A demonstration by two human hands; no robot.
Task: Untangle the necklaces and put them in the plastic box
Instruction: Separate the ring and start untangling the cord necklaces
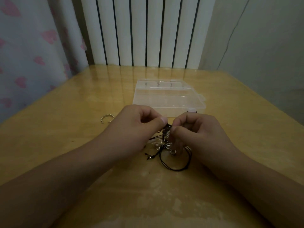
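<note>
A tangle of black cord necklaces [171, 155] with small silver charms hangs between my hands and trails onto the wooden table [65, 129]. My left hand [139, 125] pinches the top of the tangle between thumb and forefinger. My right hand [197, 129] pinches the same knot from the other side, fingers curled. A loop of black cord lies on the table below my right hand. The clear plastic box [167, 97] lies just beyond my hands, its lid closed as far as I can tell.
A silver open ring or bangle [107, 118] lies on the table to the left of my left hand. A white radiator [148, 30] stands behind the table, a heart-patterned curtain [32, 46] at the left, a wall at the right.
</note>
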